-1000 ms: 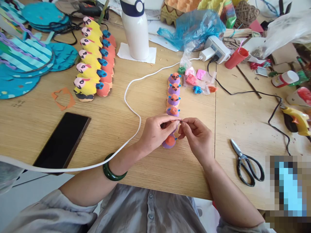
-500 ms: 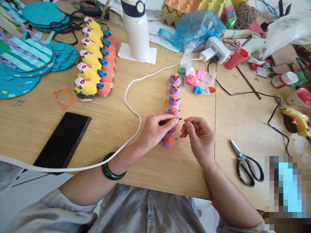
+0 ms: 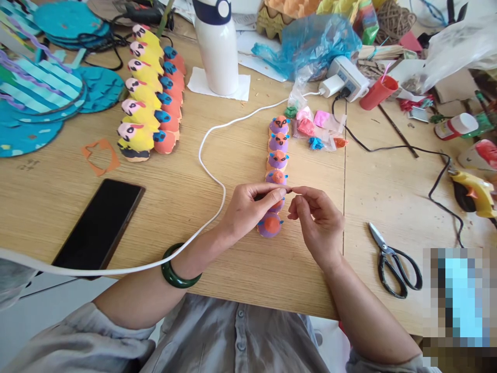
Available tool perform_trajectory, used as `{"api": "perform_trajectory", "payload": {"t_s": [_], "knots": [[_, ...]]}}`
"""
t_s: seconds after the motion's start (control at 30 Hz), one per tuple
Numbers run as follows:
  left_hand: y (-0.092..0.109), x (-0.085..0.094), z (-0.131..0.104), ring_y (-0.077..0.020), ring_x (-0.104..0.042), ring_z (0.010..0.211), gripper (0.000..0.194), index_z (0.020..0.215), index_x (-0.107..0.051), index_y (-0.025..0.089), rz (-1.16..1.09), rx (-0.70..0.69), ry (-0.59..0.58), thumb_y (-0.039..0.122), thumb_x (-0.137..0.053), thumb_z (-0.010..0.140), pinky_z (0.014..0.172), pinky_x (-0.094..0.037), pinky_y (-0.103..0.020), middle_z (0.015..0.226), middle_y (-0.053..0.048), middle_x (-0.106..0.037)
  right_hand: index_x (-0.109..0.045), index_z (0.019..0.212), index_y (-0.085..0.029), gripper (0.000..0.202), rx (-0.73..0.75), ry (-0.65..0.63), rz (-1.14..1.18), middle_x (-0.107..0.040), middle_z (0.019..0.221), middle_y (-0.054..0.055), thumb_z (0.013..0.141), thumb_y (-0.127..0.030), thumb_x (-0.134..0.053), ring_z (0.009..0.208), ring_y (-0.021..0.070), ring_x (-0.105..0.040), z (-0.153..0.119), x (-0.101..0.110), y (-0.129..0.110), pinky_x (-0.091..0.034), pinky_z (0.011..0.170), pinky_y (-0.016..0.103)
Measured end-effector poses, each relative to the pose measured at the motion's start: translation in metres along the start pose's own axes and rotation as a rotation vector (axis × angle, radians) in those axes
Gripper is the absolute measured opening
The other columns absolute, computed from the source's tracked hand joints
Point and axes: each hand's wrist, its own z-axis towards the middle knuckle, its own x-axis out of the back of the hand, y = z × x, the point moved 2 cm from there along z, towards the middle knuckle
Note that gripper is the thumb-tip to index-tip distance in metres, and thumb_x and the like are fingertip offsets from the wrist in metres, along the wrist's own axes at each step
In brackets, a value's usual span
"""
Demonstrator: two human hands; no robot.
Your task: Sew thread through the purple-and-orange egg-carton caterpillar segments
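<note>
My left hand (image 3: 252, 207) is closed, thumb and fingers pinching a small dark piece that looks like black modelling clay (image 3: 289, 190); most of it is hidden in the fingers. Across from it, my right hand (image 3: 320, 220) has its index fingertip at the tip of that piece. Its thumb is apart from the index finger, the other fingers are curled, and I see nothing held. Beneath the hands lies a strip of purple and orange egg-carton bumps (image 3: 270, 226) with blue ears. The far bumps have black face marks; the middle ones are partly covered by my left hand.
Small bags of coloured clay (image 3: 306, 124) lie beyond the strip. Scissors (image 3: 388, 259) and a yellow glue gun (image 3: 473, 191) are to the right. A phone (image 3: 101, 223), a white cable (image 3: 202, 150), painted yellow bumps (image 3: 145, 93) and a white bottle (image 3: 217, 57) are leftward.
My right index finger has straightened and moved left to the tip of the dark clay. The left hand holds its place over the strip.
</note>
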Motion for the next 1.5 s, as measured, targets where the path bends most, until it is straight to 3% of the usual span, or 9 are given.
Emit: {"api": "perform_trajectory", "payload": {"t_s": [0.33, 0.5, 0.77, 0.9, 1.27, 1.5], "knots": [[-0.0015, 0.0006, 0.0009, -0.0076, -0.052, 0.055, 0.030, 0.093, -0.084, 0.016, 0.004, 0.005, -0.003, 0.043, -0.072, 0.089, 0.051, -0.045, -0.019, 0.066, 0.000, -0.066, -0.072, 0.107, -0.023, 0.016, -0.039, -0.023, 0.033, -0.073, 0.083, -0.001, 0.098, -0.024, -0.059, 0.067, 0.0104, -0.068, -0.0009, -0.0017, 0.0002, -0.060, 0.062, 0.027], [-0.0043, 0.0011, 0.0013, -0.0063, -0.050, 0.055, 0.029, 0.084, -0.081, 0.016, -0.014, -0.009, -0.031, 0.043, -0.071, 0.091, 0.051, -0.043, -0.018, 0.064, 0.001, -0.063, -0.072, 0.107, -0.023, 0.017, -0.022, -0.023, 0.022, -0.073, 0.081, -0.002, 0.099, -0.023, -0.058, 0.066, 0.0099, -0.067, -0.0007, -0.0012, -0.0012, -0.060, 0.061, 0.026], [-0.0018, 0.0000, 0.0006, -0.0080, -0.052, 0.055, 0.039, 0.079, -0.077, 0.015, 0.004, 0.043, -0.010, 0.053, -0.076, 0.084, 0.048, -0.044, -0.019, 0.065, 0.000, -0.063, -0.073, 0.113, -0.027, 0.023, 0.204, -0.009, -0.190, -0.078, 0.093, 0.001, 0.099, -0.019, -0.055, 0.072, 0.0123, -0.071, -0.0026, -0.0008, 0.0043, -0.064, 0.067, 0.030], [-0.0025, 0.0006, 0.0009, -0.0080, -0.053, 0.055, 0.037, 0.079, -0.078, 0.016, 0.037, 0.017, -0.001, 0.052, -0.075, 0.086, 0.046, -0.040, -0.018, 0.066, -0.001, -0.065, -0.072, 0.113, -0.028, 0.024, 0.223, -0.010, -0.196, -0.078, 0.094, 0.000, 0.099, -0.017, -0.056, 0.071, 0.0120, -0.070, -0.0021, -0.0008, 0.0062, -0.064, 0.065, 0.030], [-0.0038, 0.0023, 0.0011, -0.0064, -0.044, 0.051, 0.036, 0.083, -0.081, 0.016, -0.018, 0.040, 0.014, 0.051, -0.076, 0.085, 0.046, -0.035, -0.020, 0.062, 0.001, -0.061, -0.070, 0.119, -0.027, 0.025, 0.152, -0.008, -0.187, -0.077, 0.093, 0.001, 0.101, -0.024, -0.053, 0.071, 0.0125, -0.070, -0.0023, -0.0002, 0.0044, -0.064, 0.067, 0.032], [-0.0071, 0.0021, 0.0036, -0.0060, -0.030, 0.048, 0.037, 0.079, -0.079, 0.018, -0.128, 0.108, 0.007, 0.054, -0.074, 0.086, 0.043, -0.025, -0.023, 0.055, 0.005, -0.041, -0.071, 0.107, -0.023, 0.015, 0.008, 0.007, -0.059, -0.074, 0.080, -0.001, 0.099, -0.031, -0.060, 0.065, 0.0112, -0.068, 0.0000, -0.0004, 0.0055, -0.061, 0.063, 0.029]]}}
